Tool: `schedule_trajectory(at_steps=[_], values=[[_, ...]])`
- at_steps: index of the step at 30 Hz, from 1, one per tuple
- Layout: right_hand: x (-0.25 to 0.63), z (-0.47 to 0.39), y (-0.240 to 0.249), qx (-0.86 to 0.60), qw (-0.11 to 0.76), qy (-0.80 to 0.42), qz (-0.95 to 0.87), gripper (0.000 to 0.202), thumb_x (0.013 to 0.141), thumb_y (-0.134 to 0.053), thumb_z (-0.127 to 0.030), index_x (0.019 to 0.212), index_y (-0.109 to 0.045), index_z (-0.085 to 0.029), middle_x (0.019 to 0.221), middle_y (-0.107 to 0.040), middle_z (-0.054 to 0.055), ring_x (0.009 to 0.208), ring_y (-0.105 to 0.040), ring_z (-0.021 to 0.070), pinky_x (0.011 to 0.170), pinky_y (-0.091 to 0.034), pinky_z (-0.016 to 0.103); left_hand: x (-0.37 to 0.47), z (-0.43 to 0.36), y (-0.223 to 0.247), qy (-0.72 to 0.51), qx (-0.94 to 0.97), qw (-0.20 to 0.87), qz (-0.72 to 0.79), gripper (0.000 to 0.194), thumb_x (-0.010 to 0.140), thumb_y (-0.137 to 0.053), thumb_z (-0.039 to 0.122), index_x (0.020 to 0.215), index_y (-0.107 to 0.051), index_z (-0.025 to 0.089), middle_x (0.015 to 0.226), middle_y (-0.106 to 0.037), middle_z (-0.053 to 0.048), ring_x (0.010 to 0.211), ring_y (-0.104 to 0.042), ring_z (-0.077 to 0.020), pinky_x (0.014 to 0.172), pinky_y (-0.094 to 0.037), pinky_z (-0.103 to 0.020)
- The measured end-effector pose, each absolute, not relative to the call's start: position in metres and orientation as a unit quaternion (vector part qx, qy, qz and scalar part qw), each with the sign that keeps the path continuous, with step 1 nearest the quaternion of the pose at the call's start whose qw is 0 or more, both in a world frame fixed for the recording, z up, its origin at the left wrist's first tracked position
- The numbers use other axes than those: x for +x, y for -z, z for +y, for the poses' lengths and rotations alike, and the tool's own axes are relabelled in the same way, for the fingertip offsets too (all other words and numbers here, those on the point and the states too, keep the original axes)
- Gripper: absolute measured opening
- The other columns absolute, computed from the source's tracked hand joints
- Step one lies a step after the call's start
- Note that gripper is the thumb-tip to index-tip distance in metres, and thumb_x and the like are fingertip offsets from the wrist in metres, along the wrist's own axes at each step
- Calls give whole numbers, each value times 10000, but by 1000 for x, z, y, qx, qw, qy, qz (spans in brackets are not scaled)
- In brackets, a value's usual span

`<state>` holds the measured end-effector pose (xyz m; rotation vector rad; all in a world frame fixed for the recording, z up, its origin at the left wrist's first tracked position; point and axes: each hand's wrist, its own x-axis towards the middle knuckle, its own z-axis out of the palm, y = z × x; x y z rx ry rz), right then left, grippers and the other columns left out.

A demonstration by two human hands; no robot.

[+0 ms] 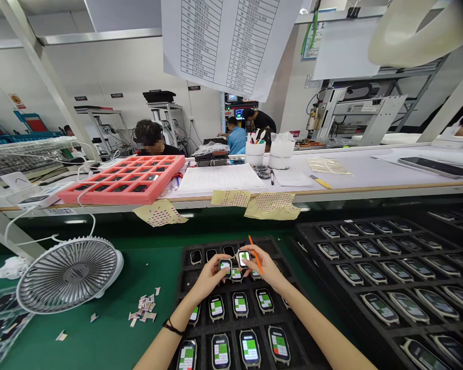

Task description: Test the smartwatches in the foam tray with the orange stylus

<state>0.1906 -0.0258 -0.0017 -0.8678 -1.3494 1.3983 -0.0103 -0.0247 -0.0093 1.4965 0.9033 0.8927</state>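
Over the black foam tray [227, 321], my left hand [209, 276] grips a smartwatch case [225, 267] with a lit green and white screen. Close beside it, my right hand [265, 267] holds a second smartwatch case [244, 258], its screen also lit. An orange pen-like stick [255, 254] is tucked between the fingers of that same hand. Several more watch cases, such as this watch [249, 346], lie face up in the tray's slots, most showing green and white screens. The fingers partly cover the slots beneath them.
A larger black tray of watches [345, 288] stands on the right. To the left are a grey fan [75, 275], a pile of small stickers [143, 310] and a clear tray [2, 329]. The shelf ahead carries a pink foam tray [158, 192] and papers [219, 178]. People sit beyond.
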Motion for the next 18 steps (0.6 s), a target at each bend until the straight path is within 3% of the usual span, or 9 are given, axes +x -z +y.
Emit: schedule_trajectory(at_steps=[10, 18], values=[[192, -25, 2, -382, 473, -570, -553, 323, 758, -658, -476, 929, -565, -218, 876, -547, 7, 546, -648, 149, 547, -575, 328, -14, -25, 3, -362, 645, 520, 428, 438, 849, -466, 574, 1032, -602, 200, 917, -605, -59, 724, -553, -164, 551, -434, -231], [192, -26, 1, -372, 486, -569, -549, 312, 784, -624, -489, 952, -573, -231, 837, -548, -3, 571, -653, 155, 549, -575, 314, -14, -22, 8, -369, 630, 536, 424, 476, 837, -489, 567, 1145, -558, 212, 981, -593, -47, 534, -473, -86, 531, -413, -236]])
